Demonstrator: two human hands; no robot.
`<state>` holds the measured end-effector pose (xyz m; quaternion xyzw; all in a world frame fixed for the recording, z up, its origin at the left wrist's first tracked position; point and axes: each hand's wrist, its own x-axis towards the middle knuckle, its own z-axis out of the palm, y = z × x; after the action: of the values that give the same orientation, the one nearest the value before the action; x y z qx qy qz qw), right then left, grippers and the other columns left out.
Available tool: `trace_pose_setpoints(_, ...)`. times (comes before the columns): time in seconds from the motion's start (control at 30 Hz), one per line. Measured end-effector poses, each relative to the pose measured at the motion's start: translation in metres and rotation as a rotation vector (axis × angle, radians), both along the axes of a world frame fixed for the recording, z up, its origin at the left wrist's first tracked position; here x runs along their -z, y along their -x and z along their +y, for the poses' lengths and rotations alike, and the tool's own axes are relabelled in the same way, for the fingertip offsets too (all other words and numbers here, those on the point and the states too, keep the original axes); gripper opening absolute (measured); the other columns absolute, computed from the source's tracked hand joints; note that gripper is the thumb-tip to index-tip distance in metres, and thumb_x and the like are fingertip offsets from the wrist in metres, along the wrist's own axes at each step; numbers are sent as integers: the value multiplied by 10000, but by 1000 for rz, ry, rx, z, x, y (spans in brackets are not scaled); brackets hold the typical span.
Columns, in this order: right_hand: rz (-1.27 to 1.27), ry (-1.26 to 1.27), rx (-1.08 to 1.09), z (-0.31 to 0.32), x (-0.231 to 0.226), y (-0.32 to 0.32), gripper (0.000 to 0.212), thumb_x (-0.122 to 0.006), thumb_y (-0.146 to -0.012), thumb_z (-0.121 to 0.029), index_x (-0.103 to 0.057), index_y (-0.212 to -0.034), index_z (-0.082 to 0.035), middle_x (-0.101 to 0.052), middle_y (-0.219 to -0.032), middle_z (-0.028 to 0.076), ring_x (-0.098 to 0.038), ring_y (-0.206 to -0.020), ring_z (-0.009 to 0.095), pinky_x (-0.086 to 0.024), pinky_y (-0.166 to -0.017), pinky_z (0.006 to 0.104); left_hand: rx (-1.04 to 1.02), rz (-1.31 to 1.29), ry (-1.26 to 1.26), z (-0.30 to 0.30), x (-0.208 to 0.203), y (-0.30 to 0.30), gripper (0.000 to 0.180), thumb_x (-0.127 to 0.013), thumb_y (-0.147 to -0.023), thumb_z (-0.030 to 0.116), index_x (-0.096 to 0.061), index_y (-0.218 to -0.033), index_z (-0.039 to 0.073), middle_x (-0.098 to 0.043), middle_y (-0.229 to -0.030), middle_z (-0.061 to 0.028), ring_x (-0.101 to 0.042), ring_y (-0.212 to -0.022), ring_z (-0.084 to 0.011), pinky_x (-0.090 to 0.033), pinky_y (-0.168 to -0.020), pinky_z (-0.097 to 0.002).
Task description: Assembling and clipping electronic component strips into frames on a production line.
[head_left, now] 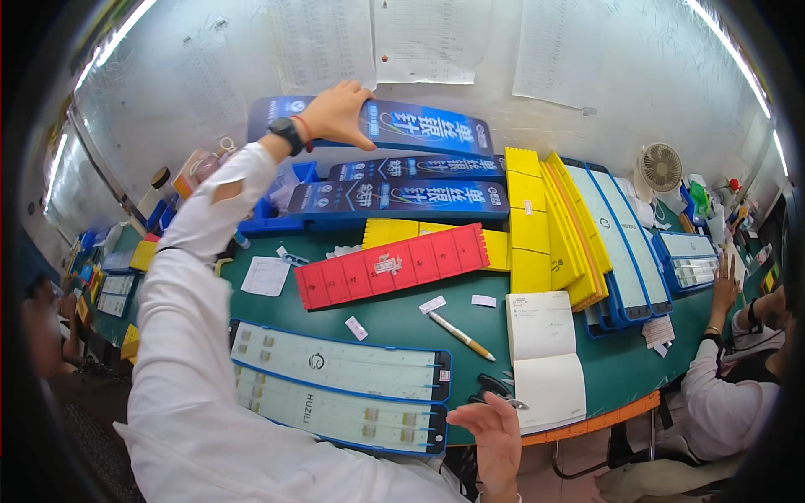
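Note:
My left hand (340, 116) reaches to the back and spans a long dark blue box (428, 126). Its fingers are at the upper edge and its thumb at the lower edge. Two similar boxes, a middle one (402, 167) and a front one (402, 198), lie just below. My right hand (496, 440) is raised at the front edge, open, with nothing visible in it. Near it lies a long blue-framed case with a clear lid (335, 390), made of two panels with small pieces inside. Black-handled scissors (496, 387) rest just beyond the hand.
A red ruled strip (390, 267) lies over a yellow one (419, 233). Yellow strips (530, 218) and more blue-framed cases (616, 239) are stacked right. An open notebook (545, 352), a pen (461, 335) and a paper slip (267, 275) lie about. Another person's hand (725, 285) is at far right.

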<state>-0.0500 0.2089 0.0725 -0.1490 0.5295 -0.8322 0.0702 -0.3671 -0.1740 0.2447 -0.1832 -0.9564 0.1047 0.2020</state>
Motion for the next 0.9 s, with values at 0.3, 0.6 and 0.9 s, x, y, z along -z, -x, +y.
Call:
trace_pose_setpoints(0.3, 106, 289, -296, -65, -28, 17, 979, -732, -793, -194, -35, -1457, -10, -296, -1446, 181, -385, -1291, 286, -371, -1024, 425, 210, -881, -743, 93, 27, -292, 871, -809, -630, 387, -375, -1267, -19, -556, -1126, -186, -583, -976, -259, -455, -864, -325)
trace_pose_setpoints(0.6, -232, 271, -354, -68, -35, 1, 1092, -804, -712, -369, -66, -1446, -37, -291, -1425, 249, -392, -1292, 372, -423, -988, 518, 204, -1860, -1468, 80, 42, -338, 941, -793, -635, 444, -340, -1334, 6, -529, -1214, -168, -595, -1008, -209, -467, -852, -338)
trace_pose_setpoints(0.9, 340, 152, -268, -73, 23, 10, 785, -723, -760, -259, -280, -1360, -14, -418, -1346, 181, -449, -1230, 293, -400, -989, 393, 174, -1398, -993, 77, 48, -316, 901, -765, -651, 415, -366, -1333, -18, -539, -1213, -176, -556, -1078, -237, -428, -927, -328)
